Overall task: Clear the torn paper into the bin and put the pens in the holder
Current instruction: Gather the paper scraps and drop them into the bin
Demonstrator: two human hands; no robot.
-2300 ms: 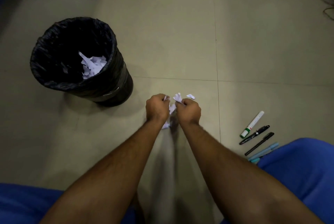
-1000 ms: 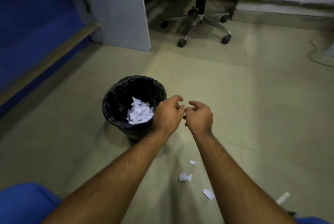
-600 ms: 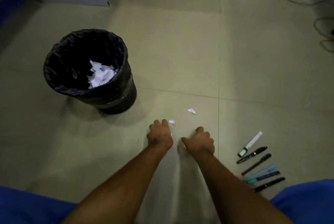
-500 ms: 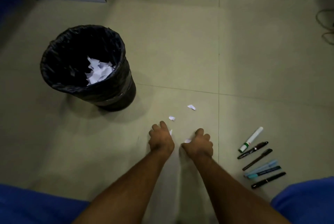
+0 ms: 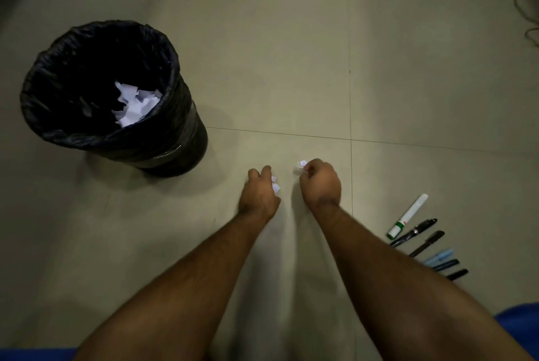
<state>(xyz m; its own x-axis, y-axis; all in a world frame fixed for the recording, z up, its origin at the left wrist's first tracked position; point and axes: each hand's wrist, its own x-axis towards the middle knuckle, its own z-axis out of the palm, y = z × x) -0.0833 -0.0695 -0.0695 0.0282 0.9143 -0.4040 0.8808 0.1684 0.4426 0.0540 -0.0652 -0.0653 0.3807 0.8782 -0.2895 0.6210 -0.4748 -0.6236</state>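
Torn paper scraps point(image 5: 300, 165) pinched in right hand point(image 5: 320, 184) fingertips, low over tiled floor point(image 5: 291, 69). Left hand point(image 5: 259, 193) curled closed on second scrap point(image 5: 275, 185). More torn paper point(image 5: 135, 105) inside black-lined bin point(image 5: 163, 139), far left. Pens point(image 5: 427, 244) in row on floor, near right, white marker point(image 5: 408, 214) farthest. Hands just apart, centre.

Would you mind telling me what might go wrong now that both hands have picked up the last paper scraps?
1. The scraps are small: the piece at the right hand sticks out past the fingertips, so it may slip from the grip on the way to the bin.
2. The bin stands off to the left, so a loose toss could miss its rim.
3. The pens lie by the right forearm and might get knocked; no holder is in view.
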